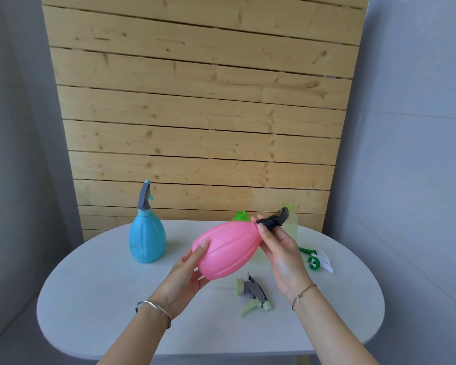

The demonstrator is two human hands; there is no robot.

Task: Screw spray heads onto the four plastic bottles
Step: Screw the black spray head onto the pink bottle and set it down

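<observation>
My left hand holds the base of a pink bottle, tilted with its neck up and to the right above the table. My right hand pinches the black collar of a dark grey spray head sitting on that neck. A blue bottle with a grey spray head fitted stands upright at the left. Behind the pink bottle I see a bright green bottle's open neck and a pale yellow bottle, both partly hidden. Two loose spray heads lie on the table: a pale green and grey one and a green and white one.
The white oval table has its front edge near me. A wooden slat wall rises behind it, with grey walls on both sides.
</observation>
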